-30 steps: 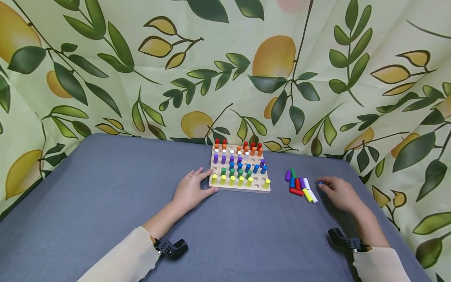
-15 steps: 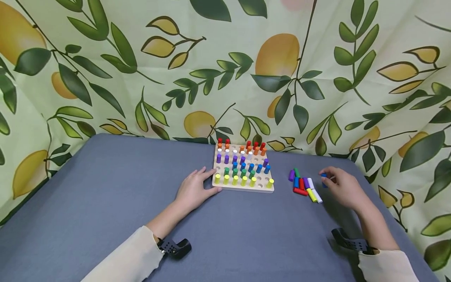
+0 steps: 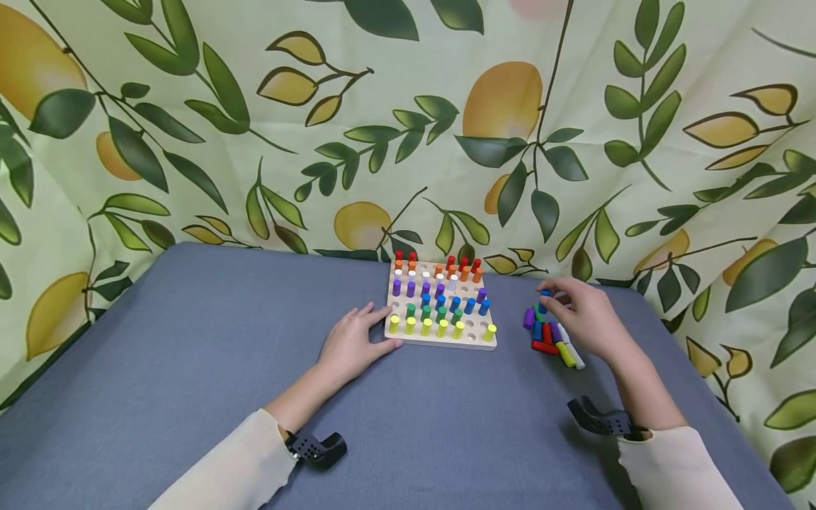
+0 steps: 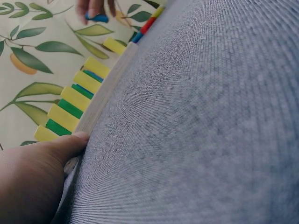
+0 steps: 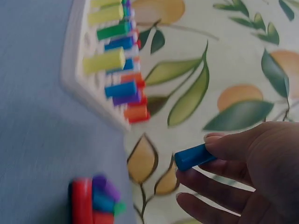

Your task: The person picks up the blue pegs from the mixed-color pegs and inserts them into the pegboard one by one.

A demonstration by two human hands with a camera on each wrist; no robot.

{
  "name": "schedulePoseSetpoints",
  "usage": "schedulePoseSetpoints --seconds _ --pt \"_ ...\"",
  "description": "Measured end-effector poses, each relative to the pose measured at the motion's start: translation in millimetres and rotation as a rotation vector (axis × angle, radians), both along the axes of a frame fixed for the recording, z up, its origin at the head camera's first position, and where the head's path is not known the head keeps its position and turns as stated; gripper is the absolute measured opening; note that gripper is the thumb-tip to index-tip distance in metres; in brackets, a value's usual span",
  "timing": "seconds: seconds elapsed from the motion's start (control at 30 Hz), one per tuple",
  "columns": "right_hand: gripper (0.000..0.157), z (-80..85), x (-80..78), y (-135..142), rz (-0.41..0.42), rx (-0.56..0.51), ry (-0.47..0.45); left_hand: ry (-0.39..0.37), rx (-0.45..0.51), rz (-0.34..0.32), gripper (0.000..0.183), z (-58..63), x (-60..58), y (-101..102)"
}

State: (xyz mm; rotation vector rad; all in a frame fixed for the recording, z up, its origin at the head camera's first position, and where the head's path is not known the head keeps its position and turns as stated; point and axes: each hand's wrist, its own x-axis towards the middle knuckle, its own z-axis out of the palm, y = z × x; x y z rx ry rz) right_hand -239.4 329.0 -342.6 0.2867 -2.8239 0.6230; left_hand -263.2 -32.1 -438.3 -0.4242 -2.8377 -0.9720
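A blue peg [image 5: 192, 157] is pinched between thumb and fingers of my right hand [image 3: 589, 319], raised over the loose pegs in the head view. At the table's back middle lies a wooden pegboard [image 3: 446, 342], set with upright pegs in colour rows: red, orange, white, purple, blue, green and yellow. Several holes show bare. My left hand [image 3: 349, 346] touches the board's left side, its thumb [image 4: 74, 144] against the front corner in the left wrist view. The fingers there look extended.
Beneath and beside my right hand lies a small cluster of loose pegs, among them a red peg [image 3: 545, 348], a yellow peg [image 3: 565, 355] and a purple peg [image 3: 528, 318]. A leaf-patterned cloth [image 3: 382, 142] rises behind the grey table [image 3: 446, 425].
My right hand has lifted the blue peg from the table right of the cluster and moved left with it, over the loose pegs. The left hand stays at the board.
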Motion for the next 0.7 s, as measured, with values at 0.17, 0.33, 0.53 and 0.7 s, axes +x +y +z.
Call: schedulePoseSetpoints --seconds 0.17,0.33,0.53,0.7 --pt "0.023 6.0 -11.2 -26 0.035 -0.043 0.003 0.004 0.001 0.003 0.065 -1.7 -0.3 0" --pt "0.024 9.8 -18.1 -51 0.055 -0.085 0.019 -0.007 0.001 -0.010 0.065 -1.5 -0.9 2" --pt "0.027 16.9 -27.8 -82 0.091 -0.123 0.004 -0.009 -0.002 0.002 0.066 -2.2 -1.9 1" --pt "0.024 18.5 -35.0 -106 0.117 -0.146 0.013 -0.004 0.004 0.000 0.065 -2.6 -0.8 0"
